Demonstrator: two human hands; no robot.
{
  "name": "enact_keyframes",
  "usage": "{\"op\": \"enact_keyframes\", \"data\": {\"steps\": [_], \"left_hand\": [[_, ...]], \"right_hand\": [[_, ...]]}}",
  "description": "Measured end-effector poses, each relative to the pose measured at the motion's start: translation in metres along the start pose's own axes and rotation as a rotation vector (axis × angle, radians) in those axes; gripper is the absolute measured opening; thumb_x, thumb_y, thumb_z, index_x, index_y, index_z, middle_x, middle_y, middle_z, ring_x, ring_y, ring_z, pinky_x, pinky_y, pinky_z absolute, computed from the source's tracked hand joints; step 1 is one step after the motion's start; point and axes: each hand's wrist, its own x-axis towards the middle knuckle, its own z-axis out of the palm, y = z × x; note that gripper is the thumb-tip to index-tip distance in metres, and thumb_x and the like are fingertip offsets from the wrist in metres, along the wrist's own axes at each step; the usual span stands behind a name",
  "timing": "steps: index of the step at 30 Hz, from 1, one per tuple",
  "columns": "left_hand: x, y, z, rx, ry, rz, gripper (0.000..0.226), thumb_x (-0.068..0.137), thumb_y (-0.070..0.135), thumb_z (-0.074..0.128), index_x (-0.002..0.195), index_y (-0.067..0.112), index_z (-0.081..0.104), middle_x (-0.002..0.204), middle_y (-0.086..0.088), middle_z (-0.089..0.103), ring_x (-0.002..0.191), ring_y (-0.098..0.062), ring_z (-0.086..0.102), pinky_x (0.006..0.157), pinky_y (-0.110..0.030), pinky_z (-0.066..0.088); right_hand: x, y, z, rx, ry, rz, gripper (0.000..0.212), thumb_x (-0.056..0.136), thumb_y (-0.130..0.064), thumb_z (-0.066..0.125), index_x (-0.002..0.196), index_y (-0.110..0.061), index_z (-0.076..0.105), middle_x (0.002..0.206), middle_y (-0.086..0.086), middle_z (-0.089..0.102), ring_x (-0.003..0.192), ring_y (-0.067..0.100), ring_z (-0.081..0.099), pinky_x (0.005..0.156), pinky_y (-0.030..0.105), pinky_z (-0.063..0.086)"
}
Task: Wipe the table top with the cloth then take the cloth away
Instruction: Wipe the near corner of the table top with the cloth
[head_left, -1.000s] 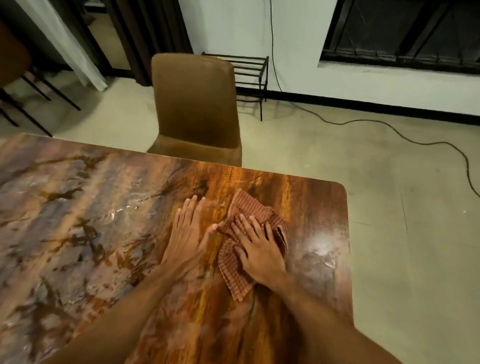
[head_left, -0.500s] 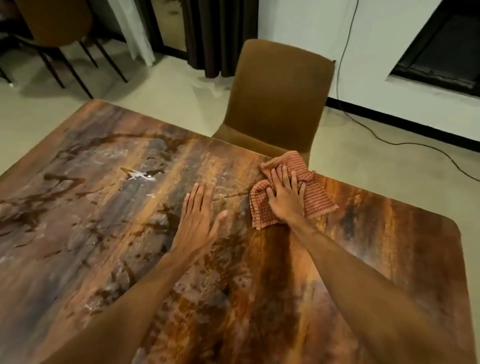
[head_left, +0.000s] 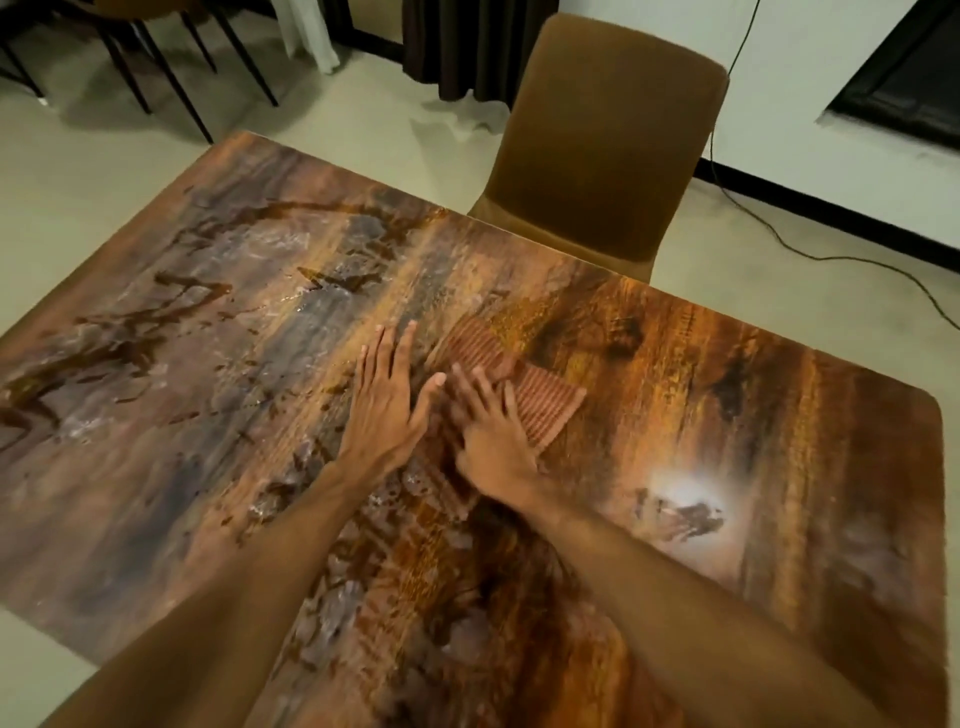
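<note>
Head view: the person's right hand (head_left: 491, 439) lies palm down on the red checked cloth (head_left: 540, 408), fingers spread and flat, pressing it to the table top (head_left: 727, 415) rather than gripping it; hand and cloth are both smeared by motion blur. The cloth spreads out from under this hand, with a ribbed flap showing beyond the fingertips and another to the right of the knuckles, and a darker strip trailing under the wrist toward the person. The left hand (head_left: 387, 405) lies just left of the cloth, flat on the bare table top, fingers together and extended, thumb angled out so that its tip sits beside the right hand's index finger; it holds nothing. Both forearms reach in from the near edge, bare, converging toward the cloth. Beyond the cloth, at the far edge of the table top, stands a brown chair (head_left: 608, 135).
</note>
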Motion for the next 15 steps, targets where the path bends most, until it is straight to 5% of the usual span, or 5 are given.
{"op": "enact_keyframes", "data": {"steps": [3, 7, 8, 12, 15], "left_hand": [[-0.024, 0.011, 0.001, -0.004, -0.001, 0.000, 0.071, 0.103, 0.056, 0.029, 0.161, 0.020, 0.010, 0.169, -0.007, 0.007, 0.156, -0.022, 0.001, 0.127, -0.046, 0.002], [-0.063, 0.032, 0.005, -0.012, -0.010, 0.044, 0.070, 0.103, 0.060, 0.027, 0.160, 0.025, 0.008, 0.169, -0.003, 0.006, 0.156, -0.019, 0.000, 0.126, -0.041, -0.001], [-0.075, 0.042, 0.007, -0.007, -0.019, 0.048, 0.070, 0.103, 0.059, 0.027, 0.160, 0.024, 0.008, 0.169, -0.003, 0.005, 0.156, -0.019, 0.000, 0.126, -0.042, -0.001], [-0.120, 0.081, 0.020, 0.024, -0.072, 0.055, 0.071, 0.102, 0.058, 0.024, 0.161, 0.020, 0.010, 0.169, -0.004, 0.006, 0.156, -0.020, -0.001, 0.127, -0.047, 0.002], [-0.154, 0.113, 0.036, 0.014, -0.104, 0.111, 0.071, 0.102, 0.058, 0.027, 0.161, 0.021, 0.010, 0.169, -0.004, 0.006, 0.156, -0.019, -0.001, 0.127, -0.045, 0.000]], "right_hand": [[-0.051, 0.018, 0.014, -0.069, 0.030, -0.150, 0.063, 0.104, -0.042, 0.026, 0.164, -0.029, 0.011, 0.173, -0.001, 0.002, 0.159, 0.027, 0.003, 0.126, 0.060, 0.004], [-0.073, 0.071, -0.013, 0.078, 0.079, 0.442, 0.061, 0.109, -0.039, 0.032, 0.165, -0.029, 0.009, 0.173, 0.002, -0.004, 0.159, 0.029, -0.004, 0.126, 0.060, 0.004], [-0.092, 0.059, -0.008, 0.043, 0.095, 0.431, 0.064, 0.107, -0.038, 0.036, 0.164, -0.029, 0.009, 0.172, 0.004, -0.006, 0.159, 0.032, -0.004, 0.125, 0.062, 0.003], [-0.196, -0.015, 0.055, 0.016, 0.042, -0.089, 0.062, 0.107, -0.044, 0.032, 0.164, -0.034, 0.010, 0.173, -0.001, -0.001, 0.159, 0.029, 0.001, 0.125, 0.063, 0.007], [-0.239, 0.049, 0.034, 0.058, 0.189, 0.193, 0.059, 0.106, -0.043, 0.030, 0.163, -0.033, 0.017, 0.173, -0.006, 0.004, 0.159, 0.023, 0.001, 0.125, 0.058, 0.015]]}}
